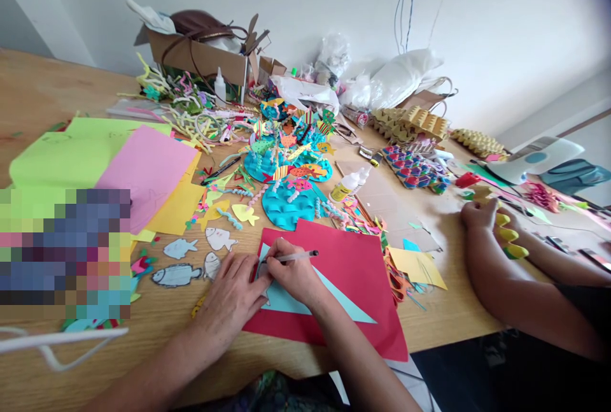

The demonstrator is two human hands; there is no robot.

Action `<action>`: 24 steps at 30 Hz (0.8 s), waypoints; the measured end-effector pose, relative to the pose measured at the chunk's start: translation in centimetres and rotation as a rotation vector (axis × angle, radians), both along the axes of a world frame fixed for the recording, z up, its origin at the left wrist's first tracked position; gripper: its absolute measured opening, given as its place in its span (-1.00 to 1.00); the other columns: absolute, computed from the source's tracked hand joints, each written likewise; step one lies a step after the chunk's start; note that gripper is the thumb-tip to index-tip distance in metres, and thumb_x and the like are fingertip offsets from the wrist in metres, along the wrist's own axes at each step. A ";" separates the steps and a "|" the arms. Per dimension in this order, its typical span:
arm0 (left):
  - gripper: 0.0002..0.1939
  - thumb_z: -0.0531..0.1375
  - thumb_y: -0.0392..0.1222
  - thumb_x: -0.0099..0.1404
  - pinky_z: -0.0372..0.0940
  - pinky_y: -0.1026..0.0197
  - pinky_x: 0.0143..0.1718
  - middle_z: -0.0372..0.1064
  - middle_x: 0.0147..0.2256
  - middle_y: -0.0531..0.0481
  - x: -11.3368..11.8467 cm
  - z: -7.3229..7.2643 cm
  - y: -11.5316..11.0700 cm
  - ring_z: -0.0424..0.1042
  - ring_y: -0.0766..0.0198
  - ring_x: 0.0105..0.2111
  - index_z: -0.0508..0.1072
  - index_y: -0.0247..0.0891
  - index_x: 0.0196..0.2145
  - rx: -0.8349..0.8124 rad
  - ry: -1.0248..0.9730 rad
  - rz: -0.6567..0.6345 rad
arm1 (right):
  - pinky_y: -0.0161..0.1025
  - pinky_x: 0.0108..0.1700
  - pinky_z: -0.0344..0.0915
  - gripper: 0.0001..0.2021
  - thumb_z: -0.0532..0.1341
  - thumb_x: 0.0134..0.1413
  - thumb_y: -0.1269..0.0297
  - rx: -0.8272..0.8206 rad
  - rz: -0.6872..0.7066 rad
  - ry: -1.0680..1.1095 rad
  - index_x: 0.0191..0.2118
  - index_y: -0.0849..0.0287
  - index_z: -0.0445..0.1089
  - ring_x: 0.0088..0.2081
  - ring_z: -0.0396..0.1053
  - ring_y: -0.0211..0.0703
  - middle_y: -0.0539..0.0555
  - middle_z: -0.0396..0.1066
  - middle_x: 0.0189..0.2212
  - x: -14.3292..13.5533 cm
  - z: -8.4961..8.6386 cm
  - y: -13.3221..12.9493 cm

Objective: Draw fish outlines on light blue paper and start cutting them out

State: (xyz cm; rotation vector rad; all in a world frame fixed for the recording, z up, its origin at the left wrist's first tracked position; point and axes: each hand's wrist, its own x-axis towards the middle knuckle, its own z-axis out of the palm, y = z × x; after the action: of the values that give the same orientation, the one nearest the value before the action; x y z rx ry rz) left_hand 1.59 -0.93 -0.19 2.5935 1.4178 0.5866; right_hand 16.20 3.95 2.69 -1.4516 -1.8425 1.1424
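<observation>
My right hand is closed around a pen, its tip hidden behind my fingers. Under both hands lies a light blue paper triangle on top of red card sheets. My left hand rests flat with fingers stretched out at the triangle's left end, touching the paper. A small pale cut-out edge peeks out below its fingers. Left of this hand lie paper fish: a dark-outlined one, a pale blue one, a white one and another partly covered.
Behind the red card stand blue bases with colourful paper fish. Glue bottles are nearby. Coloured sheets lie at left, a yellow paper piece at right. Farther right, another person's hands hold a yellow painted egg-carton strip.
</observation>
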 end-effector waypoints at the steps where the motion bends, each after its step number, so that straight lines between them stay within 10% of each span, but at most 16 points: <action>1: -0.60 0.24 -0.31 0.14 0.14 -0.18 0.01 0.22 -0.12 -0.09 0.0 0.0 0.0 0.24 0.02 -0.09 0.34 -0.09 -0.05 -0.005 -0.004 0.002 | -0.46 -0.58 0.06 -0.86 0.06 -0.20 0.55 0.000 0.005 0.001 -0.58 0.15 0.19 -0.61 0.18 -0.36 -0.12 0.23 -0.66 0.0 0.0 0.0; 24: -0.64 0.23 -0.35 0.13 0.15 -0.19 0.00 0.22 -0.09 -0.17 -0.1 0.2 0.0 0.23 -0.01 -0.08 0.36 -0.17 -0.09 -0.020 0.075 -0.016 | -0.43 -0.58 0.09 -0.95 0.05 -0.14 0.41 0.000 -0.071 0.284 -0.51 0.15 0.20 -0.63 0.14 -0.35 -0.13 0.19 -0.68 1.1 -0.3 0.1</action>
State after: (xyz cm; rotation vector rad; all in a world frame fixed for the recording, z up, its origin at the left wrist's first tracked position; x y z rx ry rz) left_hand 1.47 -0.90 0.00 2.6341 1.4159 0.4755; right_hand 17.32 4.02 2.41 -1.2700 -1.5837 1.2417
